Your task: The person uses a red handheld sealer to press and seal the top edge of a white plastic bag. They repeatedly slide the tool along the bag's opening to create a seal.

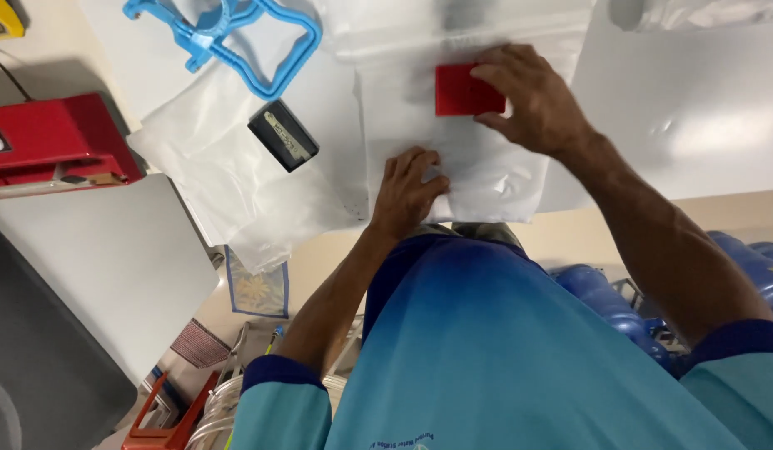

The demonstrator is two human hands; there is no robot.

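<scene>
Right hand (532,100) fingers pinch red block (463,90) atop clear bag (453,158); left hand (406,193) fingers curled, pressing bag's near edge.

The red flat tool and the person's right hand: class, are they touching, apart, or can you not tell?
Touching. The head view shows the right hand with fingers laid over the red flat tool, pressing it on the clear plastic bag.

A single head-worn camera looks steeply down from close above, past the blue shirt (495,350), onto the white tabletop (695,117) beyond the fingers (416,167).
</scene>
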